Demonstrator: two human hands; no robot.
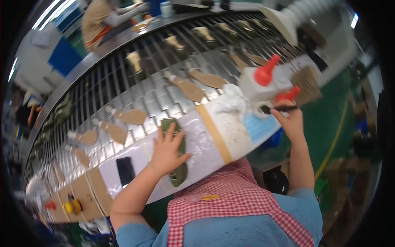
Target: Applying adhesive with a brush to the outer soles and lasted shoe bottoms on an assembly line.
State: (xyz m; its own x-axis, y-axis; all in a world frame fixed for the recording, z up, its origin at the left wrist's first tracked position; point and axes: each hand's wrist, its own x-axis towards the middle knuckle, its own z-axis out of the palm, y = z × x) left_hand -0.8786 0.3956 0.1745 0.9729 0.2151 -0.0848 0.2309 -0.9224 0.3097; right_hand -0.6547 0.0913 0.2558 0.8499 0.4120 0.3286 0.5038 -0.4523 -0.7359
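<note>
My left hand [168, 151] lies flat with its fingers spread on a long green shoe-like piece [179, 175], pressing it against the white-covered work surface [197, 140]. Part of the green piece is hidden under the palm. At the right, my right hand [291, 123] is closed round a black-handled brush [284, 108]. The brush points left, its tip at a small whitish round container [260, 109]; whether it touches inside is too blurred to tell. Close by stand a white bottle with a red nozzle [265, 76] and a second red nozzle [288, 94].
Brown sole-shaped pieces [187, 87] with pale tips lie along the metal slatted conveyor [152, 94]. A white crumpled cloth [232, 99], a blue sheet [259, 125], a dark phone-like slab [125, 171] and a yellow round object [73, 206] rest nearby. Another person [98, 24] sits beyond the conveyor.
</note>
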